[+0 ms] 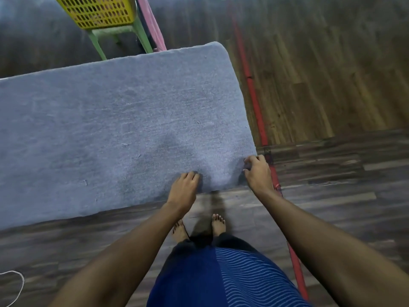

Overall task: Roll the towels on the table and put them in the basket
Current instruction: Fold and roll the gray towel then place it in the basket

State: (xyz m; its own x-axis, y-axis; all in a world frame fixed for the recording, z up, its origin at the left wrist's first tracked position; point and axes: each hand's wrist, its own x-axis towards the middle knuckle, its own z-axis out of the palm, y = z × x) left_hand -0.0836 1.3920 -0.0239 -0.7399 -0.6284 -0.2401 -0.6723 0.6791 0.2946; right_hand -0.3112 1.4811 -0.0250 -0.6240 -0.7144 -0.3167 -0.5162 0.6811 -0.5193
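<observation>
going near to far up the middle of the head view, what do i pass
bare feet → left hand → grey towel → yellow basket

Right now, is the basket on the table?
No, the basket sits on a green stool beyond the table.

Blue wavy-striped garment [232,280], bare feet [218,224]

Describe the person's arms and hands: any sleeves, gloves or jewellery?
Both forearms are bare, no sleeves in view. The left hand and right hand wear no gloves, and no watch, ring or bracelet shows, though the picture is blurred. Lower down, a dark blue garment with a wavy-striped panel.
</observation>
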